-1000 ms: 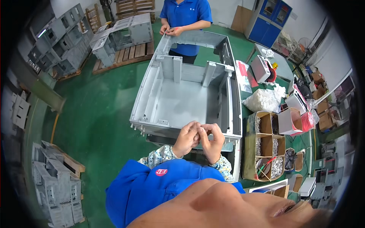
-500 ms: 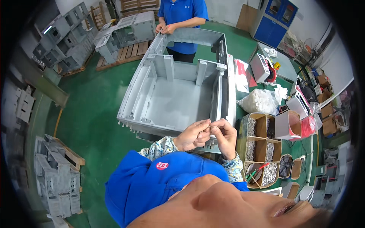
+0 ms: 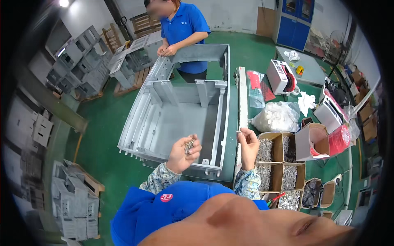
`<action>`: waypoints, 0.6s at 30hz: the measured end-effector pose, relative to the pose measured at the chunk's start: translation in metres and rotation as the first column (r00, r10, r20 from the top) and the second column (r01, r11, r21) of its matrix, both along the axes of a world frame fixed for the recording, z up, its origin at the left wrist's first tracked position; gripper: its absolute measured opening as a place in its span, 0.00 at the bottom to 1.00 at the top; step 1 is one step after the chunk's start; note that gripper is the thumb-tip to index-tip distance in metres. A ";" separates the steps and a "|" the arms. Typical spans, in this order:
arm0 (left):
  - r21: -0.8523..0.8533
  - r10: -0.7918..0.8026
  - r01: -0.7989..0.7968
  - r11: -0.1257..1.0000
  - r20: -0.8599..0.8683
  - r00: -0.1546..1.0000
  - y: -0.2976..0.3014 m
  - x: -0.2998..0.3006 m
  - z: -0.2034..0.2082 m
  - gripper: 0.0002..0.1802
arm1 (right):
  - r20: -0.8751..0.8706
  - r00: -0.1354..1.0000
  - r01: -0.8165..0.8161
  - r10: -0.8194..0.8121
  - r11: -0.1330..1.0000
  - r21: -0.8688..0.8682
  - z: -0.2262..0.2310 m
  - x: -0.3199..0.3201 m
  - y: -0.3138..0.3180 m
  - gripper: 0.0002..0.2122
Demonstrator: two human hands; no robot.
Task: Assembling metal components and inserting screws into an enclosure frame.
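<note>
My left hand [image 3: 183, 155], palm up with curled fingers, holds several small metal fasteners [image 3: 188, 146] over the near edge of a big grey metal frame [image 3: 174, 159]. To the right of that frame, my right hand [image 3: 248, 147] pinches one small silvery fastener [image 3: 238, 132] between thumb and fingertips; its exact kind is too small to make out. Beside my right hand stand divided cardboard bins [image 3: 280, 163] filled with similar small metal pieces.
A co-worker in a blue shirt [image 3: 184, 30] has both hands on the frame's far left corner. White dispenser machines [image 3: 280, 77], a bag of white parts [image 3: 276, 117] and an open box [image 3: 312, 141] stand on the right. Grey metal housings [image 3: 76, 201] are stacked on pallets at left.
My hands have come apart: the left has moved left and turned palm up, the right holds a small piece away from it. The frame now sits further left in view.
</note>
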State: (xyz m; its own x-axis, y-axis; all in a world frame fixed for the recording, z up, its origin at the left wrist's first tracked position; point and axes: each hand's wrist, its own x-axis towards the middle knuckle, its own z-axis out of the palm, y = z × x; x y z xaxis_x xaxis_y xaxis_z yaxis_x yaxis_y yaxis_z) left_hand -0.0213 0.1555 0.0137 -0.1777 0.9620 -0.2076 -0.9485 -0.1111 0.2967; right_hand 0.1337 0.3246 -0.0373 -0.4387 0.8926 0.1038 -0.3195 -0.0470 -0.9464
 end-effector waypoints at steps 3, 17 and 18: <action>-0.120 0.117 -0.110 0.987 0.052 0.992 0.011 0.003 0.001 0.10 | 0.041 0.999 0.032 -0.033 0.999 0.030 -0.032 -0.006 0.013 0.06; -0.100 0.054 -0.067 0.993 -0.133 0.990 0.038 -0.002 -0.002 0.11 | -0.019 0.995 0.098 -0.098 0.995 -0.020 -0.032 -0.028 0.018 0.06; -0.083 0.038 -0.048 0.995 -0.125 0.991 0.038 -0.001 -0.004 0.11 | -0.007 0.994 0.110 -0.110 0.994 -0.009 -0.032 -0.027 0.018 0.06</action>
